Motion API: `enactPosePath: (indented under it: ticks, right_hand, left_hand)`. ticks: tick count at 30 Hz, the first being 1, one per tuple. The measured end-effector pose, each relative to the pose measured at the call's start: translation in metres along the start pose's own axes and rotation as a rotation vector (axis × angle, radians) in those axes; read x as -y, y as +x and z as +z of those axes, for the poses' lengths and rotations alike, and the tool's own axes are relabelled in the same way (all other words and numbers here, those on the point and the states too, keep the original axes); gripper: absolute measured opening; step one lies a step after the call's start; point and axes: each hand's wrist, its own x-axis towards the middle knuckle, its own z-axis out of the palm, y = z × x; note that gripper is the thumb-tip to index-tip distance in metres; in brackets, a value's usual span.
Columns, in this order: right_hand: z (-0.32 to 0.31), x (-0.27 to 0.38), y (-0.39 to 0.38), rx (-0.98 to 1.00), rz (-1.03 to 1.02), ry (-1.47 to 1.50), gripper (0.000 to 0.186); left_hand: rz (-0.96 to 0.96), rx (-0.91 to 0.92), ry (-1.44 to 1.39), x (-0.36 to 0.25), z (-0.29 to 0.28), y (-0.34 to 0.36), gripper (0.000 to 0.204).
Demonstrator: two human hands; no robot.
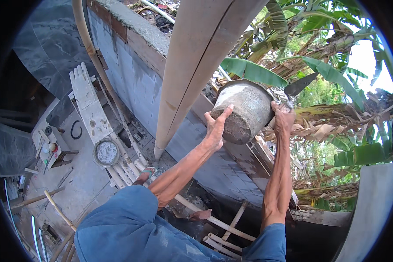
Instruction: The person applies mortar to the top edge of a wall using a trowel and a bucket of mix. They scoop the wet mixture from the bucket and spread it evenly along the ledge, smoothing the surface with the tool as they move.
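A mortar-smeared bucket (pixel 249 107) is tipped over the top of the block wall (pixel 129 70), its crusted base toward me and its mouth facing away. My left hand (pixel 217 129) grips the bucket's base edge, with the thumb on its underside. At the bucket's right side, my right hand (pixel 283 118) is closed around what looks like the handle of a trowel, its fingers against the bucket. The dark pointed trowel blade (pixel 302 84) sticks out beyond that hand. Whatever is inside the bucket is hidden from me.
A thick pole (pixel 196 65) rises close in front. Below are bamboo poles (pixel 222 223), a plank platform (pixel 90 102) and a second bucket (pixel 106 153) holding grey mix. Wet mortar (pixel 135 22) lines the wall top under a form board. Banana plants (pixel 336 74) grow beyond.
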Motion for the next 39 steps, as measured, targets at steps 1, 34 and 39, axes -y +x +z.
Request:
enactPosePath:
  ticks: [1,34,39]
  right_hand:
    - [0.015,0.008,-0.007,-0.071,-0.098,0.011,0.038]
    - [-0.042,-0.062,-0.016,-0.174,-0.003,-0.040,0.026]
    - [-0.014,-0.022,-0.036,-0.303,-0.130,0.048,0.020]
  left_hand:
    - [0.027,0.009,0.006,-0.005,-0.002,-0.003,0.090]
    - [0.106,0.033,0.345,0.061,0.011,-0.010,0.089]
    - [0.113,0.058,0.190,0.027,0.011,-0.014,0.084]
